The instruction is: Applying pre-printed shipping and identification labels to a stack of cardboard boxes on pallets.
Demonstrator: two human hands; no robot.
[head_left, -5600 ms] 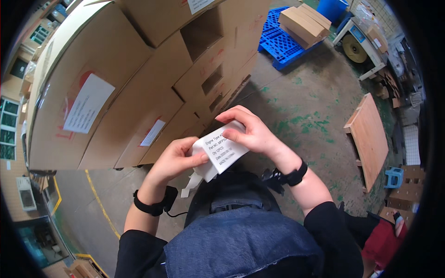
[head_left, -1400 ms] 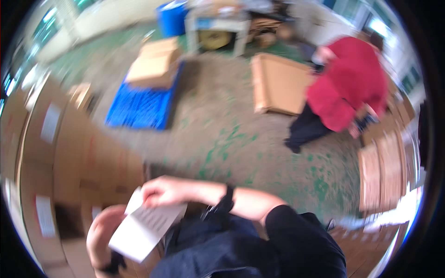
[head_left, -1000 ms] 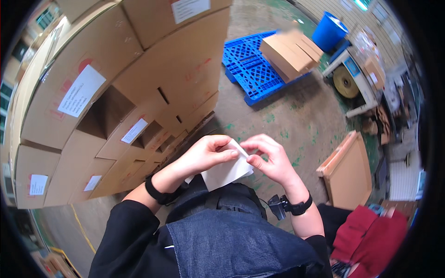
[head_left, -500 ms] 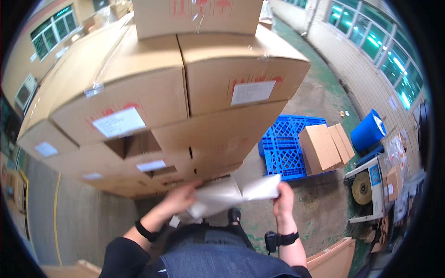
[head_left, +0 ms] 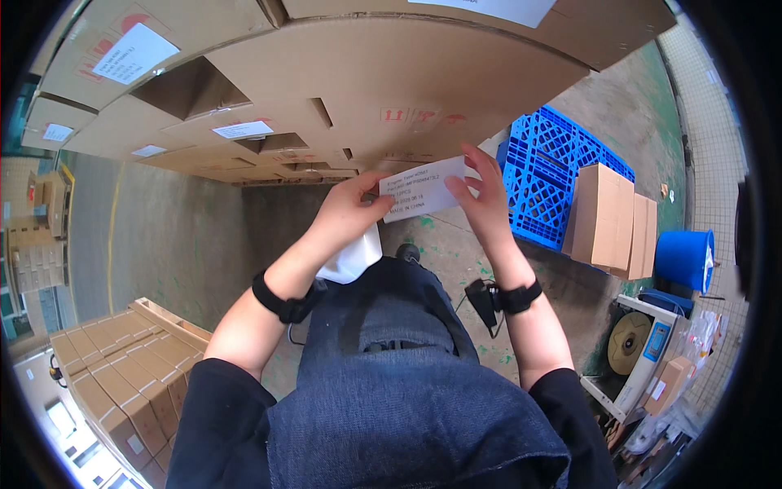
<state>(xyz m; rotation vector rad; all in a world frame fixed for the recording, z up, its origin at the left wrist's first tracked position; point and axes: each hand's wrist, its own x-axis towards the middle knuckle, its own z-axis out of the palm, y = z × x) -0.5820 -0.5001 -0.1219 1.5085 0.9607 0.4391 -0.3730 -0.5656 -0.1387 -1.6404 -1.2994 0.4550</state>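
A white printed label (head_left: 422,187) is stretched between my two hands in front of a stack of brown cartons. My left hand (head_left: 350,210) pinches its left end. On the other end are the thumb and fingers of my right hand (head_left: 486,204). Below my left wrist hangs a glossy white sheet (head_left: 355,259); what holds it is hidden. The nearest large carton (head_left: 391,73) has red printed symbols and a dark cut-out hole. Whether the label touches a carton, I cannot tell.
At the right a blue plastic pallet (head_left: 538,191) bears small cartons (head_left: 601,216). A blue bin (head_left: 683,259) and a machine with a tape roll (head_left: 631,342) stand beyond. More stacked cartons (head_left: 134,367) sit at the lower left.
My view has tipped downward, so the stack sits higher in the picture. The white sheets between my hands have come apart: the label is in both hands, and a glossy sheet hangs below.
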